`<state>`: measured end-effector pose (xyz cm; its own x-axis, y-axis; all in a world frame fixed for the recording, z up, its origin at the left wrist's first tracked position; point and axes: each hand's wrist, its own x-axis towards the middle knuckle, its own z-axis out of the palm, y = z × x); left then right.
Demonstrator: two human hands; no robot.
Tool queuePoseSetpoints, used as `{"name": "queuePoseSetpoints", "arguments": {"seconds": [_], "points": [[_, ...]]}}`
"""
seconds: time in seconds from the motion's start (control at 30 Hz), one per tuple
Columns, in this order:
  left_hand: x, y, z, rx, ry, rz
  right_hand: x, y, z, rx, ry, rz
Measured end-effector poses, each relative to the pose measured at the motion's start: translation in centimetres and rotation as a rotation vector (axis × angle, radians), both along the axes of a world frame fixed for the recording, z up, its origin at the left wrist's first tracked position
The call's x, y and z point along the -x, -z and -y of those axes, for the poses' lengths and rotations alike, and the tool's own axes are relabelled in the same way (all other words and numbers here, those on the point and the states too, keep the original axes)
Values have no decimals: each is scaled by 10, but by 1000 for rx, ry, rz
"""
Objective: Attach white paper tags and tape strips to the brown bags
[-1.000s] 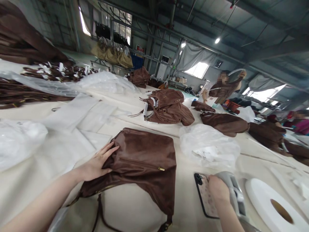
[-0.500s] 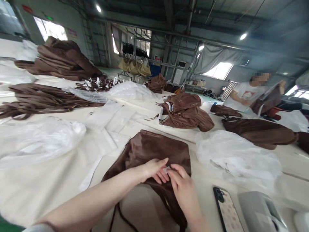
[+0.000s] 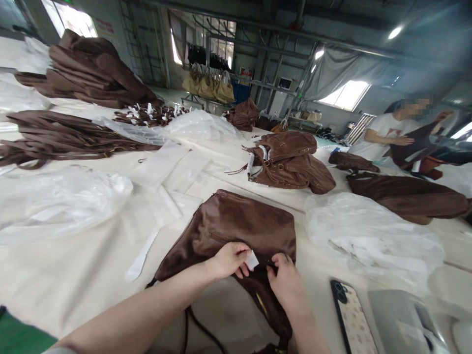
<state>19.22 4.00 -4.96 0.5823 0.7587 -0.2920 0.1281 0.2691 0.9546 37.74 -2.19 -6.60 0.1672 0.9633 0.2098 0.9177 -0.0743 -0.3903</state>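
Dark brown and softly shiny, a bag [image 3: 254, 219] lies near and central on the pale surface [image 3: 88, 280]. I see the left hand [image 3: 229, 260] over its near side, the grip pinched on a small white piece [image 3: 252, 260] between thumb and fingers. Just right of that, the right hand [image 3: 286, 280] has its fingers curled at the bag's near right part; I cannot tell whether that grip has hold of anything. Left of the bag lies a white strip [image 3: 142, 258] with one toothed edge, and a wide stretch of surface runs on to the near left edge, with green floor [image 3: 25, 332] beyond. To the right, a narrower band of surface separates the bag from a phone [image 3: 354, 314], just beside a grey object [image 3: 400, 314]. Crumpled clear plastic [image 3: 372, 236] bounds the room beyond the phone; a second brown bag [image 3: 295, 162] lies farther off, apart from the first.
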Motion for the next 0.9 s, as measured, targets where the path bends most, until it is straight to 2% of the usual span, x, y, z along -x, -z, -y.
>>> {"name": "queuePoseSetpoints", "arguments": {"seconds": [0.13, 0.27, 0.37, 0.53, 0.67, 0.73, 0.8, 0.9], "points": [[12, 0, 1, -38, 40, -71, 7, -1, -2, 116, -15, 134], [24, 1, 2, -134, 142, -197, 16, -8, -3, 210, -59, 169], [26, 3, -1, -80, 155, -239, 26, -13, -7, 254, -87, 153], [28, 1, -3, -73, 155, -240, 47, -19, -14, 273, -115, -60], [31, -5, 3, -166, 67, -284, 52, -19, -9, 240, -103, -296], [30, -6, 8, -306, -7, -326, 52, -19, -6, 275, -88, -424], [28, -6, 12, -539, -70, -400, 51, -19, -4, 309, -74, -522], [22, -4, 17, -814, -89, -540, 51, -17, -5, 317, -79, -584]]}}
